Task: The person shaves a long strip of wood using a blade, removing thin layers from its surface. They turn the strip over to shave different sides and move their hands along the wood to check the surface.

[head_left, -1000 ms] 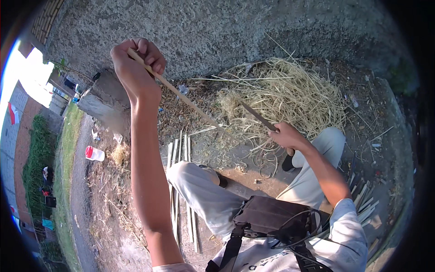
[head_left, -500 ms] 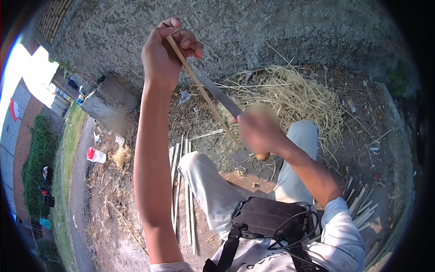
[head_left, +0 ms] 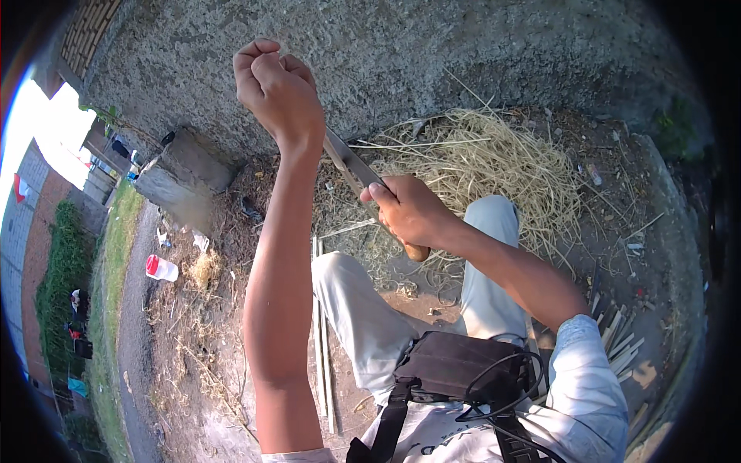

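Note:
My right hand [head_left: 417, 212] is wrapped round the wooden handle of a knife [head_left: 356, 163], whose long metal blade points up and to the left. Against the blade runs a thin bamboo strip [head_left: 351, 180], partly hidden by the blade and my left wrist. Raised in front of the wall, my left hand [head_left: 282, 92] has its fingers curled closed with the back of the hand showing. The strip's upper end is hidden behind this hand and wrist, where it appears held.
A heap of pale shavings [head_left: 509, 170] lies by the rough wall [head_left: 432, 62]. Long strips [head_left: 324, 363] lie beside my left knee, and more cut strips [head_left: 621, 343] at the right. A red-lidded container [head_left: 162, 268] stands off left. A black bag [head_left: 463, 366] rests at my waist.
My left hand has turned over, hiding the strip's upper end, and its forearm has swung right. My right hand and the knife have shifted slightly left.

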{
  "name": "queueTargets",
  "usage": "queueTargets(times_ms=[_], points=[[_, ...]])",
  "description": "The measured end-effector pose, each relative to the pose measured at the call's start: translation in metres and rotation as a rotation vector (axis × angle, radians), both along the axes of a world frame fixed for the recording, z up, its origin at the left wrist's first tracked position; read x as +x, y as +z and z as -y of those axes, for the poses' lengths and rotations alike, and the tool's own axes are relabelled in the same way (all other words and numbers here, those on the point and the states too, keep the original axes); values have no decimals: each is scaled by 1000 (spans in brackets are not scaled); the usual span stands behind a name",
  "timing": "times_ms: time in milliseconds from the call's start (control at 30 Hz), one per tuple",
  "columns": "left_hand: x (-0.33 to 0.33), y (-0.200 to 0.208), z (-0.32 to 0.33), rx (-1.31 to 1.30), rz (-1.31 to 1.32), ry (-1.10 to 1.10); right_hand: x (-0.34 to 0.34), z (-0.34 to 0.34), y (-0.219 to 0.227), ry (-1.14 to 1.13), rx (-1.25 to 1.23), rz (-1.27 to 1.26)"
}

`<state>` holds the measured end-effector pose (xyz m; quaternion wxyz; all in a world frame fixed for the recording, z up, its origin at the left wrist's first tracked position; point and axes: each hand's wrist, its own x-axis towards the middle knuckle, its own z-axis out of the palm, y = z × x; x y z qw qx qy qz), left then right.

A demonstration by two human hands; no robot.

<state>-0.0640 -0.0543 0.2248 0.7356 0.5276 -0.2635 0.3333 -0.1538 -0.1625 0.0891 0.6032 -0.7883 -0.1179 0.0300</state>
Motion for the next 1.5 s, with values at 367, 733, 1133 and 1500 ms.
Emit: queueTargets(times_ms=[367, 733, 1133, 1500], points=[[-8, -3, -4, -104, 22, -12, 6, -6, 12, 66, 182, 63], [-7, -5, -14, -55, 38, -69, 12, 4, -8, 150, 294, -189], [3, 2, -45, 55, -231, -305, -6, -13, -63, -1, -69, -95], [13, -4, -36, -144, -160, 361, 7, -75, -91, -150, 29, 134]])
